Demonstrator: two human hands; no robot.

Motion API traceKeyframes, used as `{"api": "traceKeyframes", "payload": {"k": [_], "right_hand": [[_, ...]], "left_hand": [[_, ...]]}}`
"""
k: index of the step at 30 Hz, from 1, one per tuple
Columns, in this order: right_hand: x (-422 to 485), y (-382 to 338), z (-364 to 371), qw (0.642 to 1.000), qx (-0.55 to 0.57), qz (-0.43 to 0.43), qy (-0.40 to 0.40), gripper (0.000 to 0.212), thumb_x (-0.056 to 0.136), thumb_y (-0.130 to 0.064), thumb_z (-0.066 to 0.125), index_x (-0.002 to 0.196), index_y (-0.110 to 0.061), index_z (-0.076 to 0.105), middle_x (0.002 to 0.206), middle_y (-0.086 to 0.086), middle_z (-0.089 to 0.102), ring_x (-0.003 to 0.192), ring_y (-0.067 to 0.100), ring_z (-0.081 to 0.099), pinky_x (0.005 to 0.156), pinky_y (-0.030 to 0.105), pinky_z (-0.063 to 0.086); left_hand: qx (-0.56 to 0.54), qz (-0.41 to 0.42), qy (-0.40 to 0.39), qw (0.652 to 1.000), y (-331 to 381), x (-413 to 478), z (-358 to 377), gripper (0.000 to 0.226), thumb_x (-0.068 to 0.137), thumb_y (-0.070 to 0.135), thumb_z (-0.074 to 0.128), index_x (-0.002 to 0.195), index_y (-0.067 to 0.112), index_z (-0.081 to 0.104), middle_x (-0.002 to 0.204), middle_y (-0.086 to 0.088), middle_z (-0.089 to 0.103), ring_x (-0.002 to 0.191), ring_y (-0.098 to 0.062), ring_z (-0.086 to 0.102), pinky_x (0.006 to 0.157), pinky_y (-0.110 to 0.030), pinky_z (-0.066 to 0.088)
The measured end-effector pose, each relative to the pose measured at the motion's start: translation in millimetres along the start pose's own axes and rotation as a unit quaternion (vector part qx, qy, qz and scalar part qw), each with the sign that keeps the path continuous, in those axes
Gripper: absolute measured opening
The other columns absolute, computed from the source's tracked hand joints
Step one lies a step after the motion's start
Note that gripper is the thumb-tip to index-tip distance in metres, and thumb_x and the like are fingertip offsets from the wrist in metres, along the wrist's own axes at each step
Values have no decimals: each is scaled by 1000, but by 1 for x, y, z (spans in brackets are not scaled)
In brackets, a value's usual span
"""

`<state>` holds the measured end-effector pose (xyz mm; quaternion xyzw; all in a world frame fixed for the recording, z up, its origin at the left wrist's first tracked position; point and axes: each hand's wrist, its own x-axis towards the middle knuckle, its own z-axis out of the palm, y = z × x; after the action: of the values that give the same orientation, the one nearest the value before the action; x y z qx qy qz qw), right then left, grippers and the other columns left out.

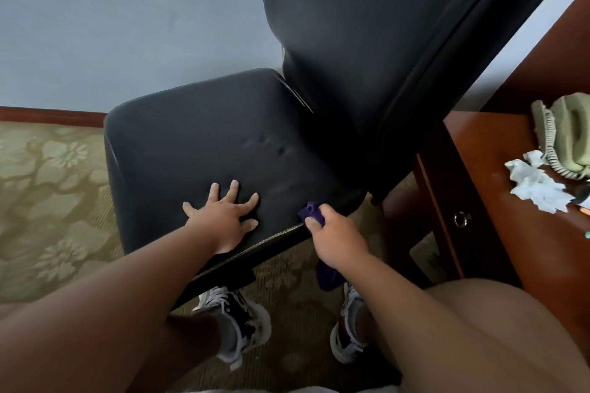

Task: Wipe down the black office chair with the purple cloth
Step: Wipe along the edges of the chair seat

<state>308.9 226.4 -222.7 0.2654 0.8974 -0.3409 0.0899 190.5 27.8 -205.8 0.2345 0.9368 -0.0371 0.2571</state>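
The black office chair (204,137) fills the middle of the head view, its seat toward me and its tall backrest rising at the upper right. My left hand (223,217) lies flat on the near part of the seat with fingers spread. My right hand (335,239) grips the purple cloth (311,212) at the seat's near right edge. Part of the cloth pokes out above my fingers and another part hangs below my wrist.
A reddish wooden desk (510,201) stands close on the right, with a drawer knob, a beige corded telephone (565,137) and crumpled white paper (536,185) on top. Patterned carpet (48,201) covers the floor. A grey wall with a wooden baseboard is behind. My shoes are under the seat edge.
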Motion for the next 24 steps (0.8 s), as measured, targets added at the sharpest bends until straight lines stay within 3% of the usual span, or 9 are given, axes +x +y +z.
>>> {"api": "traceKeyframes", "payload": {"k": [3, 5, 9, 13, 17, 22, 24], "right_hand": [[1, -3, -16, 992, -121, -17, -25, 26, 105, -49, 36, 119, -31, 47, 103, -4, 57, 88, 19, 58, 68, 36, 43], [10, -2, -31, 984, -180, -4, 2, 25, 105, -48, 37, 117, -29, 47, 109, 0, 61, 92, 24, 58, 70, 37, 42], [31, 15, -48, 987, -118, 87, 67, 22, 104, -47, 39, 105, -26, 49, 103, 5, 61, 87, 27, 55, 71, 39, 43], [37, 15, -40, 993, -29, 98, 61, 21, 104, -41, 40, 104, -21, 46, 101, 2, 54, 87, 25, 52, 73, 38, 43], [33, 5, -25, 998, -36, 41, 13, 18, 102, -40, 42, 104, -26, 52, 102, 3, 58, 95, 26, 59, 86, 45, 53], [4, -2, -13, 992, -78, -10, -96, 20, 101, -48, 43, 96, -29, 48, 95, -1, 58, 88, 22, 58, 82, 46, 52], [0, -6, -10, 987, -133, -42, -78, 21, 102, -48, 42, 95, -28, 47, 93, -1, 58, 87, 23, 58, 79, 44, 51]], "left_hand": [[-9, 0, -9, 1000, -2, 1, -1, 56, 103, 62, 29, 153, 58, 6, 168, 11, -14, 154, -30, -14, 108, -79, 13], [-18, -1, -18, 1000, -1, 1, -3, 56, 103, 61, 30, 154, 58, 6, 168, 11, -14, 154, -30, -15, 108, -79, 12], [-29, -7, -16, 999, 10, 4, -3, 56, 103, 60, 31, 154, 57, 7, 168, 9, -15, 154, -31, -15, 108, -80, 12], [-31, -17, -22, 999, 23, 9, -1, 57, 104, 58, 30, 155, 54, 6, 168, 6, -16, 153, -35, -17, 106, -82, 14], [-36, -29, -19, 999, 31, 11, 1, 57, 105, 55, 30, 156, 53, 5, 168, 5, -17, 152, -37, -18, 104, -83, 13], [-32, -33, -20, 999, 31, 9, -1, 57, 105, 56, 30, 156, 53, 4, 168, 5, -18, 152, -36, -19, 105, -82, 13], [-25, -30, -12, 999, 31, 7, 0, 58, 104, 57, 28, 156, 54, 2, 168, 6, -18, 153, -36, -18, 106, -82, 14]]}}
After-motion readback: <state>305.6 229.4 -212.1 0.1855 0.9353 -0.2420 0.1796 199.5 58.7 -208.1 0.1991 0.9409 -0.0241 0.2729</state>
